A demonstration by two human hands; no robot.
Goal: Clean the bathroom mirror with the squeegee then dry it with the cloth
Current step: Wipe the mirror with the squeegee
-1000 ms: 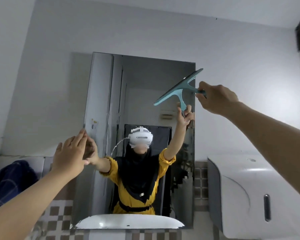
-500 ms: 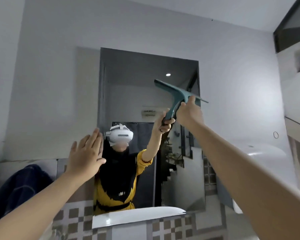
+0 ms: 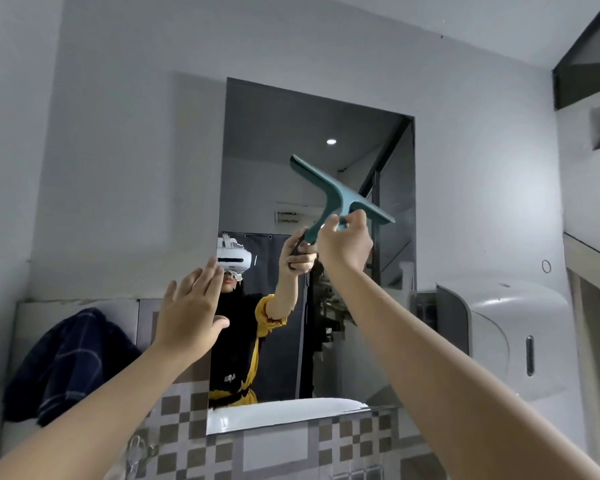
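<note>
The frameless rectangular mirror (image 3: pixel 274 140) hangs on the grey wall ahead. A teal squeegee (image 3: pixel 333 192) is raised against the mirror's right half, blade tilted down to the right. My right hand (image 3: pixel 345 247) is shut on its handle. At the mirror's left edge my left hand (image 3: pixel 187 315) is held up with fingers spread, empty. A dark blue checked cloth (image 3: pixel 63 362) lies draped on the ledge at the left, away from both hands.
A white wall dispenser (image 3: pixel 499 337) juts out right of the mirror. Below the mirror is a band of brown and grey checked tiles (image 3: pixel 326 448). A shelf edge (image 3: pixel 589 251) and a dark opening sit at the upper right.
The squeegee swung from a tilt up to the right into a tilt down to the right and came lower on the mirror. My left hand stayed raised near the mirror's left edge.
</note>
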